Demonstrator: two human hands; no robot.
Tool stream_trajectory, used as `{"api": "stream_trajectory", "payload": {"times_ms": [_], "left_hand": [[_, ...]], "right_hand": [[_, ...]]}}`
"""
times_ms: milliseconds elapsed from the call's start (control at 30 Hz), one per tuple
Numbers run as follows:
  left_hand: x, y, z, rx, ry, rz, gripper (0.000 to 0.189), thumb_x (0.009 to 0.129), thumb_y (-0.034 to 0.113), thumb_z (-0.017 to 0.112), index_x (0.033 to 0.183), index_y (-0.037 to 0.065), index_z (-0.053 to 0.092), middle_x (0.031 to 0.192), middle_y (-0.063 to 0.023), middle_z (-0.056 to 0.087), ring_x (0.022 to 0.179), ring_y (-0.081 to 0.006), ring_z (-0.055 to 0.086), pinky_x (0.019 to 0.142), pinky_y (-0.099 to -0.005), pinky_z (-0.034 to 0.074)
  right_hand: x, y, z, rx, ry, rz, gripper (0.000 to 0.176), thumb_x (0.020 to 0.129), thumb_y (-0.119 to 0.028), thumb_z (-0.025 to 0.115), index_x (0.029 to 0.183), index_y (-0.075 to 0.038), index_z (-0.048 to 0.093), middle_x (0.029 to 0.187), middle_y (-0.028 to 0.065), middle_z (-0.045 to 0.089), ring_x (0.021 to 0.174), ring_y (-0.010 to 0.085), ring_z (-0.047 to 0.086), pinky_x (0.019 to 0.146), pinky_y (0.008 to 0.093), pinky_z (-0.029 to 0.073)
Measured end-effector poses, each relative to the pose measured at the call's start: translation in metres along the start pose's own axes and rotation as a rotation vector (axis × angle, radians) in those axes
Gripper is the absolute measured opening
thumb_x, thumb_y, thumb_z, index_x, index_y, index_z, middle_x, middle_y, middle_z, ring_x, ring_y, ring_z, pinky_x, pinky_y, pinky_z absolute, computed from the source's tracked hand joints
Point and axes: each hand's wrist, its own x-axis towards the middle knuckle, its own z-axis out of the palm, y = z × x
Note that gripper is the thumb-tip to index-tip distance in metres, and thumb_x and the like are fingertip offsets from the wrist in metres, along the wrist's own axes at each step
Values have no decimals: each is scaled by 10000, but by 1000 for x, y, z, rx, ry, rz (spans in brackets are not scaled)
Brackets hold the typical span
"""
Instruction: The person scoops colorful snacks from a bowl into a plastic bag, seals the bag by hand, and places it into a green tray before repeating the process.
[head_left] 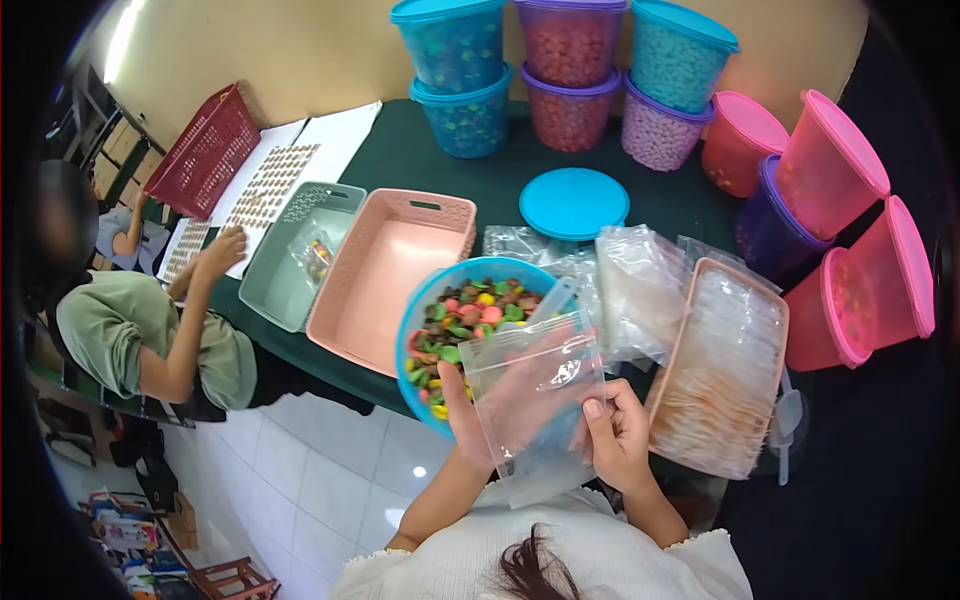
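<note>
A clear zip-lock plastic bag (535, 465) is in front of me, its zip edge toward the tub. My right hand (622, 440) pinches the bag's right edge between thumb and fingers. My left hand (468, 420) is behind the bag, thumb up and apart, fingers stretched out and showing through the plastic. Just beyond, a blue tub (408, 345) holds colourful candies (470, 320) in green, pink, yellow and brown. A clear scoop (553, 298) rests in the candies, partly covered by the bag.
Packs of clear bags (640, 290) and a tray (655, 400) of stacked bags lie right. Pink (340, 325) and green (262, 295) baskets stand left; the green one holds a filled bag. Lidded tubs (460, 115) line the back. A person (160, 340) works at left.
</note>
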Motion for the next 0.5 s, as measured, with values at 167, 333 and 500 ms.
{"api": "stream_trajectory", "payload": {"times_ms": [167,333,500], "left_hand": [[-37,53,-28,-64,-24,-49,1137,635,836,236,1345,-42,105,1388,-223,169,1254,-344,261,1029,-457,183],[-71,103,-58,171,-320,-54,1140,606,754,454,1347,-40,108,1363,-184,232,1259,-285,252,1020,-401,190],[-93,146,-61,428,-446,-279,1030,590,449,700,1333,-22,164,1331,-144,260,1256,-234,234,1024,-364,172]], "right_hand": [[-3,19,67,-28,52,128,132,854,-111,530,904,6,497,559,13,530,481,39,479,441,179,367],[1,-2,115,-738,175,-419,362,653,-37,695,978,-17,538,842,86,580,737,168,555,670,307,443],[16,-26,156,-912,4,-767,465,610,-80,725,1048,-66,567,941,44,575,840,188,543,754,347,399]]}}
